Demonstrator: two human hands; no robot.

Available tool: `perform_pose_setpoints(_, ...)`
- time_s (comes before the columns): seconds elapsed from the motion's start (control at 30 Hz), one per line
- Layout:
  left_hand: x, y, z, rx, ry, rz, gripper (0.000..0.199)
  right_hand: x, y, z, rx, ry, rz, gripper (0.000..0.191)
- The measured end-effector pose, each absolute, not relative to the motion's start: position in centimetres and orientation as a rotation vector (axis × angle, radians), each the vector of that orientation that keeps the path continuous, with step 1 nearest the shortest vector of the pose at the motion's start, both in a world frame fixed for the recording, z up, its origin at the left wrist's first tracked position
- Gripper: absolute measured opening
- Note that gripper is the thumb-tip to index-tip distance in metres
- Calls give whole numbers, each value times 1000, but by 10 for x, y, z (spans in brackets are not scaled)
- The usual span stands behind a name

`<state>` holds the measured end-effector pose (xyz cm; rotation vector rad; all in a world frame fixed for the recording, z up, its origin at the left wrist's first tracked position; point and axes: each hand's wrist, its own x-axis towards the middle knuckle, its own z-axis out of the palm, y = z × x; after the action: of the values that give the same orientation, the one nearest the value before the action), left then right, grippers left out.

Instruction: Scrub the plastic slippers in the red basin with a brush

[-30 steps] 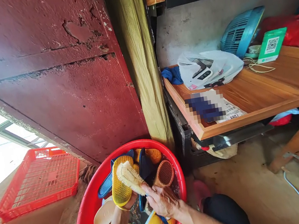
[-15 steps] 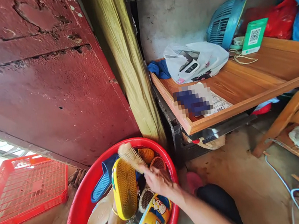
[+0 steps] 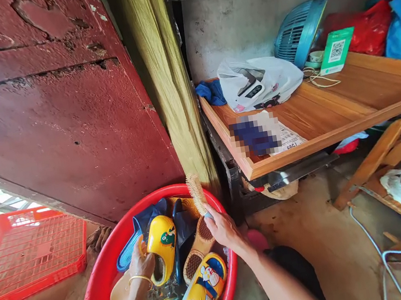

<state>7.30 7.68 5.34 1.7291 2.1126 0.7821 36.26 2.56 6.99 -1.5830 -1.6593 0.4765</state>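
My left hand (image 3: pixel 142 261) grips a yellow slipper (image 3: pixel 164 239) by its left side, its green cartoon picture facing up, over a red tub (image 3: pixel 88 284). In my right hand (image 3: pixel 225 228) is a scrubbing brush (image 3: pixel 196 191) with pale bristles, held up above the tub's right rim and apart from the slipper. Water shows in the tub among several other slippers. They include a blue slipper (image 3: pixel 130 247), a brown-soled slipper (image 3: pixel 199 249) and a yellow-and-blue slipper (image 3: pixel 201 297) with a cartoon figure. A beige sole (image 3: pixel 120 290) is partly hidden by my left arm.
A red plastic crate (image 3: pixel 31 258) lies to the left, below a worn red door (image 3: pixel 67 125). On the right, a wooden tray table (image 3: pixel 330 104) holds a white plastic bag (image 3: pixel 260 82), a blue fan (image 3: pixel 299 33) and a green QR-code sign (image 3: pixel 337 50). A pale cable (image 3: pixel 379 243) crosses the floor.
The yellow slipper has turned from sole-up to picture-up and sits lower in the tub. The brush has come off its sole and moved right, bristles now upright.
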Motion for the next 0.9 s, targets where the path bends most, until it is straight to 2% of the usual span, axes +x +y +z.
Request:
perform_pose_setpoints(0.07, 76, 72, 49, 1889, 2122, 732, 74, 363, 26, 70, -1568, -1680, 488, 56)
perform_pose_setpoints(0.13, 77, 69, 52, 2048, 2078, 541, 79, 364, 26, 69, -1552, -1699, 512, 56)
perform_pose_setpoints(0.3, 64, 73, 71, 2054, 1936, -53, 60, 365, 26, 65, -1578, -1734, 583, 54)
perform_pose_setpoints(0.37, 63, 68, 75, 2086, 1929, -31, 62, 365, 26, 64, -1581, -1751, 603, 53)
perform_pose_setpoints(0.47, 85, 50, 75, 2322, 1991, 313, 68, 362, 27, 63, -1582, -1747, 612, 53)
perform_pose_setpoints(0.57, 133, 32, 62, 2446, 1796, 571, 54, 358, 29, 63, -1579, -1732, 604, 52)
perform_pose_setpoints(0.63, 167, 29, 44, 2356, 1529, 440, 49, 357, 29, 62, -1575, -1733, 588, 52)
perform_pose_setpoints(0.7, 192, 34, 22, 2284, 1456, 271, 62, 357, 28, 62, -1586, -1735, 576, 52)
perform_pose_setpoints(0.9, 212, 57, -23, 2015, 1579, 112, 92, 363, 26, 57, -1648, -1761, 585, 53)
